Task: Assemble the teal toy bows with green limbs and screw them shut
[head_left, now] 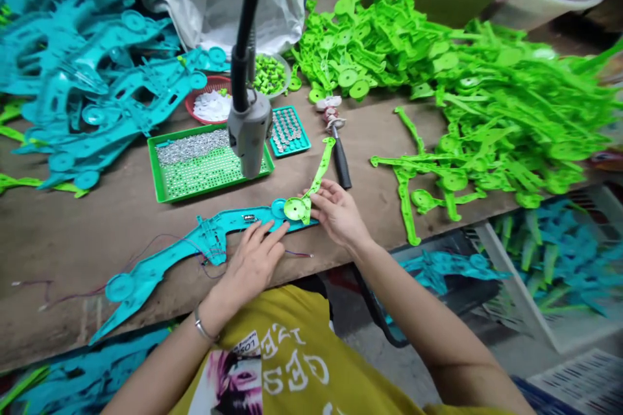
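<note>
A long teal plastic shell (195, 248) lies on the wooden bench (121, 214) in front of me, with thin wires trailing from it. My left hand (250, 262) rests flat on the shell, fingers stretched out and pressing it down. My right hand (337, 213) pinches a bright green plastic arm (311, 185) with a round disc end, which sits at the shell's right end. A hanging grey power screwdriver (249, 130) dangles above the bench just behind the shell.
A green tray (168, 191) of small screws, a small teal tray (288, 131), a red bowl (210, 104) and a dish of green bits (270, 74) stand behind. Teal shells (87, 78) pile at left, green arms (487, 97) at right. A black-handled tool (339, 159) lies nearby.
</note>
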`<state>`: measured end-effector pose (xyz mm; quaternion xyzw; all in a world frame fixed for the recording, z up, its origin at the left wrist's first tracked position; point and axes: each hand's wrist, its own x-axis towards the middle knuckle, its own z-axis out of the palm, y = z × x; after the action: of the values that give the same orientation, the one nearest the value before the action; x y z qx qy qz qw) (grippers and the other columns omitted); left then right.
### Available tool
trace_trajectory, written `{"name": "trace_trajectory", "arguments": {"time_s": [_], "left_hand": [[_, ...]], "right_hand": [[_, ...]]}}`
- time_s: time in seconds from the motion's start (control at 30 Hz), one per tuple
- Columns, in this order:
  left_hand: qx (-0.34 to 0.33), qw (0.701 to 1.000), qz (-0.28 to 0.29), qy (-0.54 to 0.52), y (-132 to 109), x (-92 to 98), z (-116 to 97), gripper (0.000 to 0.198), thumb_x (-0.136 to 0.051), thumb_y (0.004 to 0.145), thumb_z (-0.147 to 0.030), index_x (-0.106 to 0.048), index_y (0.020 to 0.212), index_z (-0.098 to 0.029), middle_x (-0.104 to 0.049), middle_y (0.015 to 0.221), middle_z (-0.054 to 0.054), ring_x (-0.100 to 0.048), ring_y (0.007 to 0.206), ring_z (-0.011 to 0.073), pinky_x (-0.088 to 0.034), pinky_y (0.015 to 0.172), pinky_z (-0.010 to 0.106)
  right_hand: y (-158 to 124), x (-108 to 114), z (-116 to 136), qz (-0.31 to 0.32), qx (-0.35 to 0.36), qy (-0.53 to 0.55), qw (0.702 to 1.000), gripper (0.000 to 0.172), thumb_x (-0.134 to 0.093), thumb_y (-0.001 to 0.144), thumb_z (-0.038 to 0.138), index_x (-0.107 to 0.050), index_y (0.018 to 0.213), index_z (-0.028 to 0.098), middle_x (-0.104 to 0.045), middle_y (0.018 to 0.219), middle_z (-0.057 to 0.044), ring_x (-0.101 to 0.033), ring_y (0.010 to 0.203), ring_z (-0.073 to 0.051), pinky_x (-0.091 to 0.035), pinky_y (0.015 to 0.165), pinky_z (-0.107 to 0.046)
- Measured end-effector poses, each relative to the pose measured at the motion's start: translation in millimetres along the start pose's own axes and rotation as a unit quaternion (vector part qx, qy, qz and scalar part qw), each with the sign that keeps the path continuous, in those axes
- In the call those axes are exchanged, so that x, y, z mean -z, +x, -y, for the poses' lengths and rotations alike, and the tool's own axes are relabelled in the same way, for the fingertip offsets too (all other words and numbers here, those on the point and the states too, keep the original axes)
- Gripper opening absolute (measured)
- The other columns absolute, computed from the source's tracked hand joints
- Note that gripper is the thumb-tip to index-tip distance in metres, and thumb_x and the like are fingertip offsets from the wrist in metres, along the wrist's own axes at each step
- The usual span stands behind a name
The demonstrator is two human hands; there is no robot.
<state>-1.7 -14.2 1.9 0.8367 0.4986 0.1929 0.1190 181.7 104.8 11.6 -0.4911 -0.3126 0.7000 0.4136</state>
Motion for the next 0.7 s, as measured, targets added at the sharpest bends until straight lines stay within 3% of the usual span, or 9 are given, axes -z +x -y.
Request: {"name": "trace_trajectory", "arguments": {"time_s": [0.33, 0.53, 0.7], "left_hand": [[0.011, 1.0, -0.01, -0.003, -16, 9.2, 6, 0.021, -0.046, 0.095, -0.012, -0.067, 0.096, -0.016, -0.062, 0.135, 0.011, -0.056, 0.122, 0.0274, -0.042, 0.104, 0.051], [0.015, 0.999, -0.017, -0.037, -21, 14.2, 7, 0.023, -0.045, 0.096, -0.013, -0.067, 0.098, -0.018, -0.068, 0.125, 0.009, -0.06, 0.112, 0.0233, -0.043, 0.097, 0.046], [0.011, 0.998, -0.038, -0.057, -23, 17.3, 8, 0.02, -0.046, 0.096, -0.013, -0.066, 0.096, -0.017, -0.07, 0.122, 0.008, -0.06, 0.108, 0.0219, -0.041, 0.095, 0.043]], "right_hand": [[-3, -21, -15, 0.028, -0.021, -0.015, 0.999, 0.054, -0.085, 0.056, 0.029, -0.049, 0.096, 0.024, -0.068, 0.085, 0.005, -0.072, 0.078, -0.017, -0.06, 0.06, -0.027], [-1, -31, -18, -0.01, -0.02, -0.071, 0.997, 0.052, -0.074, 0.058, 0.022, -0.042, 0.1, 0.025, -0.064, 0.077, 0.009, -0.067, 0.065, -0.012, -0.059, 0.058, -0.026], [-6, -37, -18, -0.025, -0.03, -0.146, 0.988, 0.071, -0.067, 0.055, 0.019, -0.034, 0.117, 0.026, -0.055, 0.064, 0.014, -0.059, 0.051, -0.01, -0.057, 0.051, -0.025]]}}
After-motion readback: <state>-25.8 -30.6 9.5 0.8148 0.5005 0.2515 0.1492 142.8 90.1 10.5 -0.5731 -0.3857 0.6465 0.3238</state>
